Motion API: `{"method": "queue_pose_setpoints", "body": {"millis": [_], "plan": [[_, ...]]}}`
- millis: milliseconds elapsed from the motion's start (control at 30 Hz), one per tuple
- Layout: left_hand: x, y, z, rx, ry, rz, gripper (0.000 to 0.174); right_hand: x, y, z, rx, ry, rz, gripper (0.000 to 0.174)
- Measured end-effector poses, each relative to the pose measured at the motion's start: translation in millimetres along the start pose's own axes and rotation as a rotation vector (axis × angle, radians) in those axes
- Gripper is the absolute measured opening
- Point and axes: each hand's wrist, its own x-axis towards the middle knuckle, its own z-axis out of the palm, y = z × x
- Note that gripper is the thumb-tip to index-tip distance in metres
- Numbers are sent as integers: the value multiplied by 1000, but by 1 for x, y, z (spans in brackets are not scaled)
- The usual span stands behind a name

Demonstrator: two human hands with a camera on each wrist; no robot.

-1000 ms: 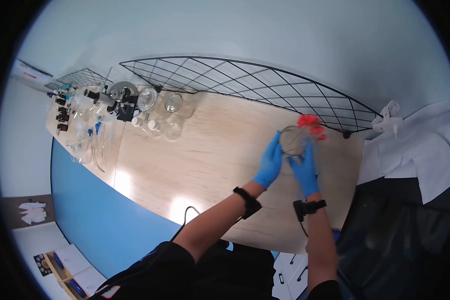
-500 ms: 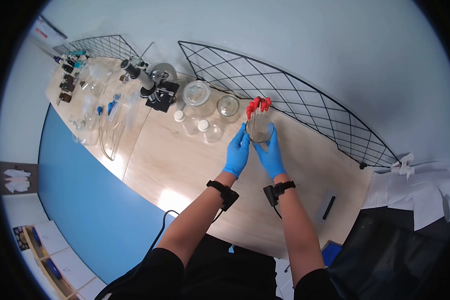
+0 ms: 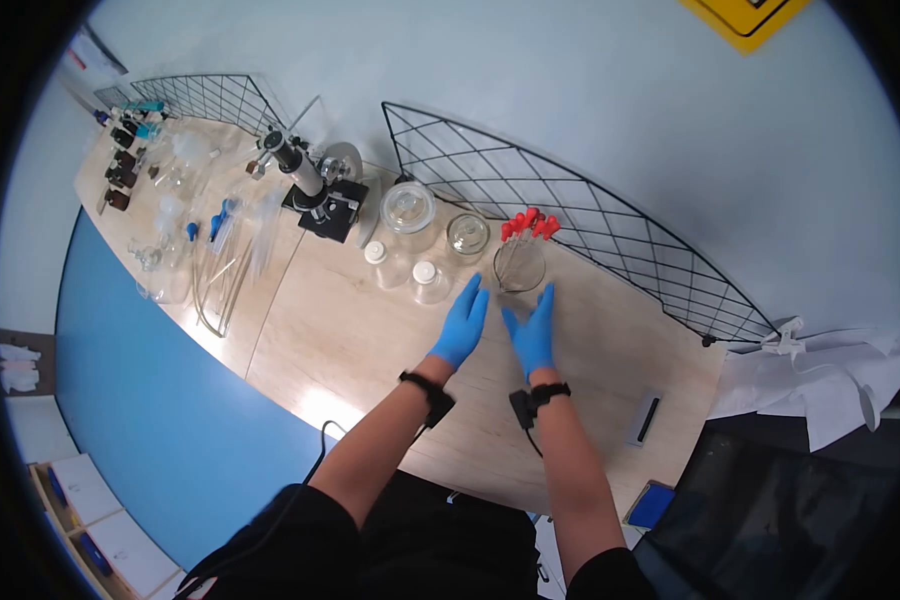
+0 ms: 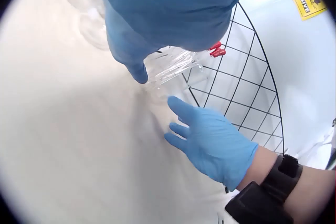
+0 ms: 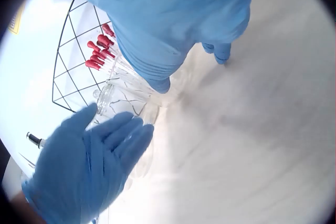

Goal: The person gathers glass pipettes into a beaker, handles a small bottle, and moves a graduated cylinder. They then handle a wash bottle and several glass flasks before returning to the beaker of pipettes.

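A clear glass beaker (image 3: 526, 272) stands upright on the table near the wire grid. Several glass droppers with red rubber bulbs (image 3: 530, 224) lean in it, bulbs above the rim. My gloved left hand (image 3: 460, 328) is just in front of the beaker on its left, fingers straight and apart from the glass. On the other side my gloved right hand (image 3: 533, 335) has its thumb and fingers spread, close to the beaker's base. Both palms face each other with nothing held, as the right wrist view also shows of the left hand (image 5: 89, 166).
Left of the beaker stand lidded glass jars (image 3: 408, 207), white-capped bottles (image 3: 431, 282) and a microscope (image 3: 328, 205). The black wire grid (image 3: 610, 225) runs along the wall. Tubing and glassware (image 3: 225, 265) lie at the far left. A small grey-black item (image 3: 647, 418) lies at right.
Both hands carried the beaker of droppers leftward to beside the jars, and it now stands on the table. The hands have let go and drawn back toward the body.
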Motion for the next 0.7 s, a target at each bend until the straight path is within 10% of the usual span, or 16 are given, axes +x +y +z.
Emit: {"method": "queue_pose_setpoints", "body": {"millis": [133,300,500,567,600,700], "plan": [[-101,2,-76,385,-298,-47,33,-91,53,-51,-179,-280,-7,77],[-239,6,-182,541,-143,-278,27,-249,62,-156,-612,-454,-179,78],[-423,-128,-323,919,64,-652,32,-338,91,-186,-628,-334,-75,78],[-488,-193,-351,1475,-363,-687,38,-339,100,-181,-625,-311,-73,78],[-517,-170,-342,815,-66,-1304,40,-340,104,-180,-640,-291,-67,77],[-586,-150,-310,1123,-475,-1027,45,-340,111,-181,-625,-275,-98,74]]}}
